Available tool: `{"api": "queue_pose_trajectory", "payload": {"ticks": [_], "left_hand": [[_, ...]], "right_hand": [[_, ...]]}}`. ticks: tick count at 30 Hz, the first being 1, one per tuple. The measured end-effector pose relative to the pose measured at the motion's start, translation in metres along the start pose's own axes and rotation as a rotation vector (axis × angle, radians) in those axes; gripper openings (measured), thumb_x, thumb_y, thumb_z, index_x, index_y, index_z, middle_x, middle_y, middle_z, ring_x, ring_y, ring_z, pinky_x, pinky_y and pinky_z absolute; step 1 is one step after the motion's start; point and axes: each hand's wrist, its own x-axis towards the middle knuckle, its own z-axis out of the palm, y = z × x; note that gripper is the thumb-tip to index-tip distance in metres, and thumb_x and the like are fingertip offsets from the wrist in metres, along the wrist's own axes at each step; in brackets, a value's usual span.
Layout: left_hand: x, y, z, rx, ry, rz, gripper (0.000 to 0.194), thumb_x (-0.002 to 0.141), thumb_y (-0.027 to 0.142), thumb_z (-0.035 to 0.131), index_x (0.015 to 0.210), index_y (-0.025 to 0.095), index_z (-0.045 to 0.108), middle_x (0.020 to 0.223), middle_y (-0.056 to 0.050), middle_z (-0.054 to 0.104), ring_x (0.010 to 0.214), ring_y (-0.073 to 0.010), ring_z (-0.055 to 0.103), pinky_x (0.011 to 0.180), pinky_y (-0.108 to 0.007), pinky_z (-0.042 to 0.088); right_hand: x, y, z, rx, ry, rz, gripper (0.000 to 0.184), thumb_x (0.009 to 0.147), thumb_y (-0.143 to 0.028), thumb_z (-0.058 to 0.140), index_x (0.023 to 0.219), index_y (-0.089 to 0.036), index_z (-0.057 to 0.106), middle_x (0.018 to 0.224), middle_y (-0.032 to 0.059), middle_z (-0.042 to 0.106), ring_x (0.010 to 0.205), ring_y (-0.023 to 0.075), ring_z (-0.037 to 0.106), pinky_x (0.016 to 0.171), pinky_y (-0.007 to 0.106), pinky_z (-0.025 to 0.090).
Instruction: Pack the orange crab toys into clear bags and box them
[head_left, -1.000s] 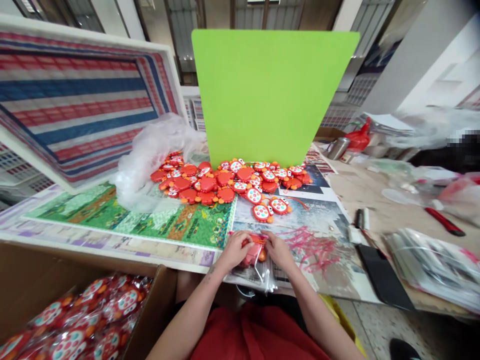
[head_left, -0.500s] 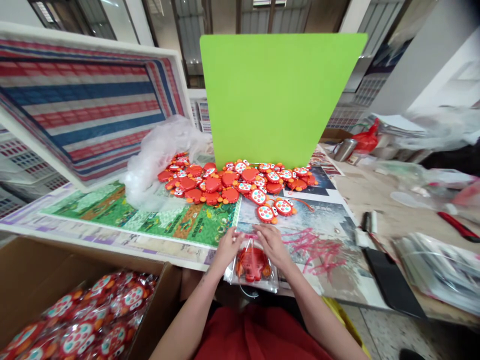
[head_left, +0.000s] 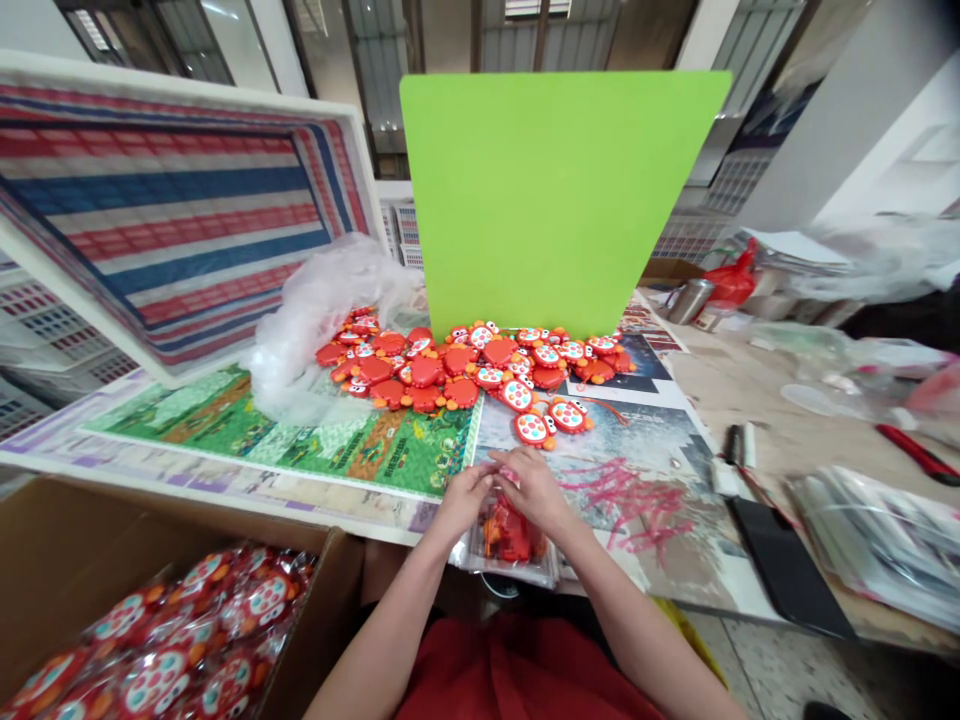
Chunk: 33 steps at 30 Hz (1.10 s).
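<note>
A clear plastic bag (head_left: 469,556) with a red crab-shaped toy (head_left: 516,538) inside lies at the table's front edge, on what looks like more flat bags. My left hand (head_left: 465,494) pinches the far end of the bag. My right hand (head_left: 537,492) closes on the same end, its fingers almost meeting the left ones and partly covering the toy. A bit of pink shows between the fingertips; whether it is a tie I cannot tell. Just beyond the hands is a pile of red toys (head_left: 426,370) with dotted white faces. Loose pink strips (head_left: 630,508) lie to the right.
A cardboard box (head_left: 322,600) of bagged toys stands at front left. Behind it leans a crate (head_left: 360,180) with striped lining, beside crumpled plastic (head_left: 292,340). A green board (head_left: 555,200) stands behind the pile. At right are a black phone-like slab (head_left: 787,570), a red cutter (head_left: 919,455) and stacked bags (head_left: 885,545).
My hands have come together over the bag's far end, gathering it. The right hand has shifted left across the toy. The pile and box have stayed put.
</note>
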Motion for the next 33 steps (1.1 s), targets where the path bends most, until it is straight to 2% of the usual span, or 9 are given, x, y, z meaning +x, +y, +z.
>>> {"api": "queue_pose_trajectory", "payload": {"ticks": [3, 7, 12, 16, 19, 22, 24, 29, 33], "left_hand": [[-0.002, 0.009, -0.001, 0.169, -0.039, 0.108, 0.027, 0.084, 0.032, 0.052, 0.102, 0.016, 0.064, 0.093, -0.007, 0.070, 0.084, -0.0209, 0.066, 0.071, -0.031, 0.051], [-0.006, 0.020, -0.002, 0.490, 0.014, 0.260, 0.023, 0.084, 0.017, 0.046, 0.092, 0.016, 0.067, 0.089, -0.007, 0.072, 0.085, -0.0217, 0.065, 0.080, -0.033, 0.048], [-0.010, 0.023, 0.000, 0.615, -0.026, 0.291, 0.026, 0.087, 0.018, 0.044, 0.096, 0.018, 0.068, 0.093, -0.007, 0.072, 0.087, -0.0218, 0.066, 0.084, -0.033, 0.048], [-0.006, 0.010, -0.006, 0.496, -0.025, 0.248, 0.026, 0.086, 0.021, 0.047, 0.102, 0.020, 0.068, 0.106, -0.006, 0.072, 0.102, -0.0211, 0.064, 0.093, -0.033, 0.047], [-0.001, -0.005, -0.015, 0.299, 0.002, 0.088, 0.027, 0.085, 0.025, 0.050, 0.107, 0.019, 0.064, 0.102, -0.008, 0.072, 0.096, -0.0213, 0.067, 0.081, -0.033, 0.052], [0.000, -0.015, -0.021, 0.144, 0.043, -0.075, 0.031, 0.083, 0.032, 0.055, 0.110, 0.018, 0.059, 0.095, -0.008, 0.072, 0.082, -0.0214, 0.069, 0.066, -0.031, 0.053], [0.001, -0.018, -0.022, 0.103, 0.080, -0.104, 0.033, 0.081, 0.036, 0.059, 0.109, 0.017, 0.059, 0.092, -0.008, 0.072, 0.078, -0.0214, 0.069, 0.063, -0.030, 0.052], [0.004, -0.022, -0.020, 0.082, 0.042, -0.001, 0.036, 0.069, 0.042, 0.073, 0.090, 0.015, 0.064, 0.081, -0.005, 0.070, 0.078, -0.0198, 0.066, 0.070, -0.029, 0.049], [0.002, -0.023, -0.018, 0.073, 0.064, 0.041, 0.033, 0.066, 0.041, 0.076, 0.079, 0.015, 0.062, 0.075, -0.002, 0.066, 0.074, -0.0168, 0.062, 0.070, -0.028, 0.047]], "right_hand": [[0.006, -0.010, 0.004, -0.059, -0.003, -0.052, 0.041, 0.091, -0.017, 0.048, 0.130, -0.022, 0.056, 0.096, 0.0093, 0.069, 0.095, 0.0252, 0.055, 0.086, 0.040, 0.047], [0.008, -0.017, 0.005, -0.122, -0.011, -0.102, 0.043, 0.092, -0.014, 0.044, 0.133, -0.023, 0.054, 0.090, 0.0087, 0.069, 0.093, 0.0245, 0.055, 0.084, 0.038, 0.045], [0.015, -0.009, 0.006, -0.071, 0.026, -0.024, 0.042, 0.086, -0.012, 0.048, 0.125, -0.022, 0.058, 0.086, 0.0053, 0.070, 0.088, 0.0240, 0.054, 0.082, 0.037, 0.041], [0.011, 0.035, -0.002, -0.064, 0.104, 0.209, 0.036, 0.078, -0.013, 0.051, 0.112, -0.018, 0.061, 0.084, 0.0042, 0.070, 0.086, 0.0230, 0.055, 0.082, 0.035, 0.039], [-0.007, 0.086, -0.023, -0.251, 0.113, 0.471, 0.020, 0.079, -0.020, 0.052, 0.093, -0.018, 0.066, 0.086, 0.0069, 0.070, 0.086, 0.0241, 0.055, 0.080, 0.035, 0.036], [-0.031, 0.126, -0.051, -0.434, 0.008, 0.676, 0.018, 0.079, -0.019, 0.052, 0.084, -0.020, 0.070, 0.085, 0.0080, 0.070, 0.092, 0.0274, 0.054, 0.083, 0.040, 0.034], [-0.045, 0.139, -0.065, -0.501, -0.059, 0.713, 0.023, 0.079, -0.014, 0.050, 0.082, -0.021, 0.072, 0.090, 0.0094, 0.071, 0.097, 0.0290, 0.054, 0.085, 0.043, 0.033], [-0.053, 0.132, -0.077, -0.525, 0.065, 0.544, 0.041, 0.073, -0.003, 0.048, 0.096, -0.024, 0.075, 0.122, 0.0110, 0.061, 0.115, 0.0315, 0.047, 0.095, 0.048, 0.033], [-0.040, 0.096, -0.057, -0.118, 0.066, 0.482, 0.031, 0.082, -0.017, 0.047, 0.101, -0.016, 0.072, 0.105, 0.0129, 0.066, 0.097, 0.0256, 0.059, 0.088, 0.040, 0.044]]}}
